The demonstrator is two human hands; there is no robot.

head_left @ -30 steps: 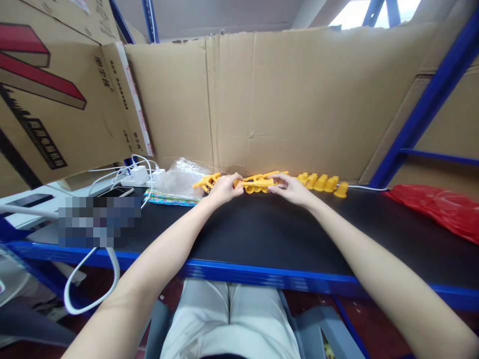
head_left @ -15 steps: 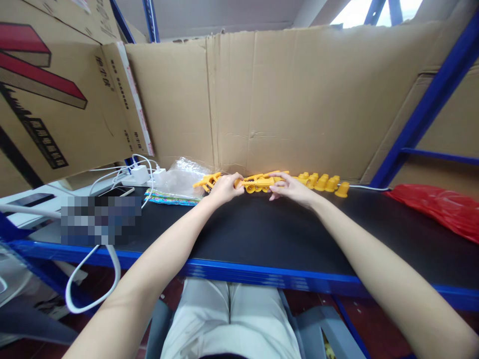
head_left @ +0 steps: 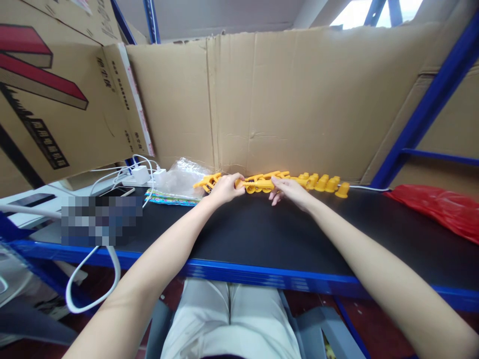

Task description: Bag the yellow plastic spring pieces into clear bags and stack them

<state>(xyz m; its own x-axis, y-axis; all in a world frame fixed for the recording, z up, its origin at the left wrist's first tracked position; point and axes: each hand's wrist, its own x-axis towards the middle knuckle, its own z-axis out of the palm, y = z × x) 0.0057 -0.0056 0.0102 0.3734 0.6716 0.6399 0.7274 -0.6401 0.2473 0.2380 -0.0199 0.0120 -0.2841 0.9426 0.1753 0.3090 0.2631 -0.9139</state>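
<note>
A slim yellow plastic piece (head_left: 262, 184) lies level between my hands, near the back of the black shelf top. My left hand (head_left: 225, 188) is closed round its left end, thumb and fingers pinching it. At the other end, the thumb and index finger of my right hand (head_left: 291, 191) grip the piece while the lower fingers hang loose. Round yellow parts (head_left: 251, 189) show just under it, and yellow bars (head_left: 275, 174) lie behind. Several yellow cup-shaped parts (head_left: 331, 184) stand in a row to the right. More yellow pieces (head_left: 207, 182) lie beside my left hand.
A cardboard wall (head_left: 299, 99) rises behind the black shelf top (head_left: 254, 234). Left are a clear plastic bag (head_left: 183, 174), white plugs and cables (head_left: 140, 174) and a leaning printed carton (head_left: 71, 99). A red plastic bag (head_left: 437, 207) lies at the right, by a blue post (head_left: 422, 99).
My right hand has shifted slightly left and its fingers have come together on the piece's right end. My left hand stays nearly where it was, holding the same piece.
</note>
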